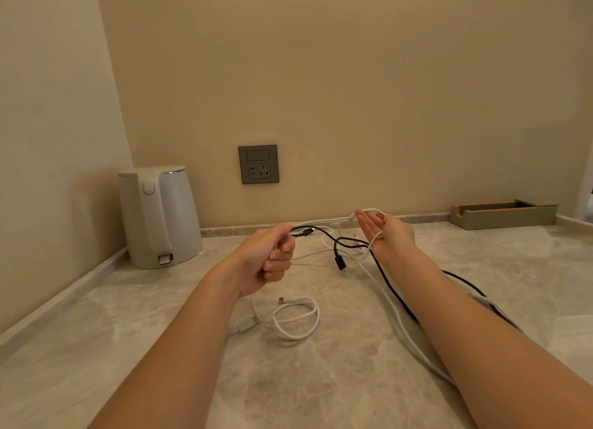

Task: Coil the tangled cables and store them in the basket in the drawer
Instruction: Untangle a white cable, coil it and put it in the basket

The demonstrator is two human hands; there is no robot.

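Stretching tangled cables (340,262) sideways across frame centre.
Gripping ends in clenched left hand (276,255); carrying white loop (372,209) over flat-fingered right hand (385,233), slack trailing lower right.

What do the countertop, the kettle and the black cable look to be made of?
Countertop: polished stone, likely marble or a marble-look slab, judging by the beige veining and soft sheen. Kettle: matte white plastic shell, with a thin shiny metal-looking band under the lid. Black cable: flexible plastic or rubber sheath with a hard moulded plug; too thin to rule out braiding.
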